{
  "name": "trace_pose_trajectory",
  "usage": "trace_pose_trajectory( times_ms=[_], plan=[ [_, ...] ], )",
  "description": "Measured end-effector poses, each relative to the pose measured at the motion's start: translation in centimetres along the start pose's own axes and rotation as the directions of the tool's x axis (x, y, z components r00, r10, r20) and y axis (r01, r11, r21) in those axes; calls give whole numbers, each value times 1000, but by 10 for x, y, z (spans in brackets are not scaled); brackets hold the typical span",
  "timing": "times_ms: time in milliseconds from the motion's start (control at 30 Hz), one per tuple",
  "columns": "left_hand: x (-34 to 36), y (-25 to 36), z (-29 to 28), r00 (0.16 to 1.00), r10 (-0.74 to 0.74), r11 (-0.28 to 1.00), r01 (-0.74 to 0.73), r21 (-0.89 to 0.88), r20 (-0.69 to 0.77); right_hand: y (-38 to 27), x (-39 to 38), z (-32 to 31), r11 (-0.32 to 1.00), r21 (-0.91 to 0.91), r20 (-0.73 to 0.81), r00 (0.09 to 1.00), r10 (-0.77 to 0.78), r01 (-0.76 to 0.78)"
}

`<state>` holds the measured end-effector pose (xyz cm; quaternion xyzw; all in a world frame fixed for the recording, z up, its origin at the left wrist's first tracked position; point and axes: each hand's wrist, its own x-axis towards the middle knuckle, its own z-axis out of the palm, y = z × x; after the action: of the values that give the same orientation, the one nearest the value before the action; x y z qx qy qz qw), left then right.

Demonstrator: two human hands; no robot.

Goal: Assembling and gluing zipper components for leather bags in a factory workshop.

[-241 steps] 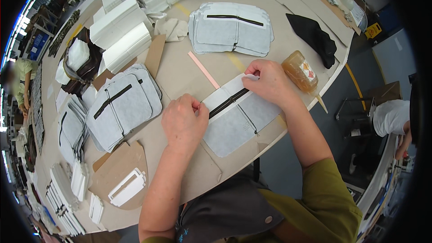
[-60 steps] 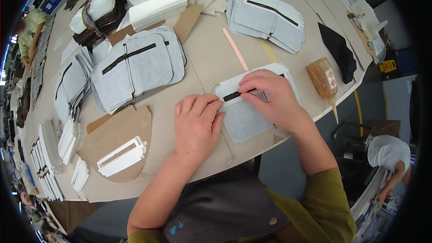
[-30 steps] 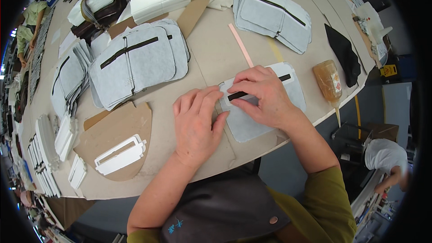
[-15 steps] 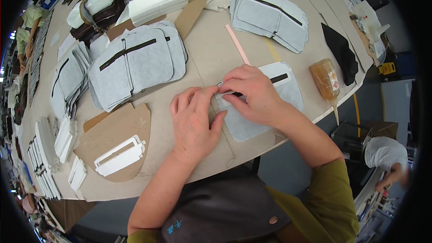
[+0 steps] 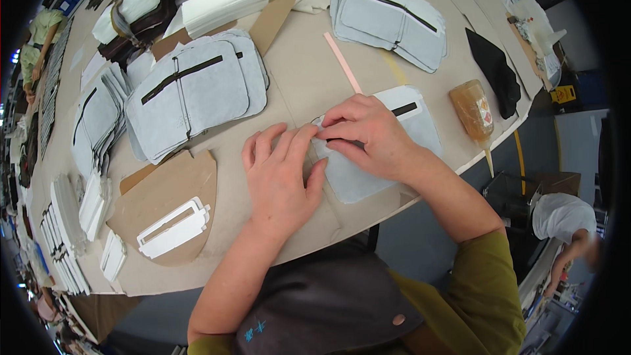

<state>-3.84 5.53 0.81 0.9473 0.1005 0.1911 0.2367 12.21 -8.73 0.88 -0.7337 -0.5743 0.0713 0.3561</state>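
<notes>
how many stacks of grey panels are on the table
3: a fanned stack at the far left, a wider stack just right of it, and a third stack at the upper right. The panel being handled isn't counted; more may be hidden.

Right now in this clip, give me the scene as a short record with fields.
Work piece: pale grey, rounded fabric-like panel, white-framed black strip on it
Left hand: fingertips near panel's left end, thumb spread apart
Right hand: bent fingers over the black strip; grip closure unclear
Beyond panel: narrow pink strip, stack of pale grey panels
Right of panel: amber bottle with tapered nozzle
Left of panel: brown cardboard sheet bearing a white slotted frame
</notes>
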Motion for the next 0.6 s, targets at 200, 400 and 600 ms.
trace_pose_trajectory(
  times_ms=[200,400,600],
  plan=[
    [-2,2,0,998,60,996,-62,69,33,-3,-15,-8,997,-40,-70,995,68,-71],
    [-4,4,1,998,57,997,-58,52,5,3,-26,-13,991,-69,-133,985,108,-118],
    [-4,1,1,1000,24,999,-24,-45,7,5,-28,-11,992,-67,-140,986,95,-105]
  ],
)
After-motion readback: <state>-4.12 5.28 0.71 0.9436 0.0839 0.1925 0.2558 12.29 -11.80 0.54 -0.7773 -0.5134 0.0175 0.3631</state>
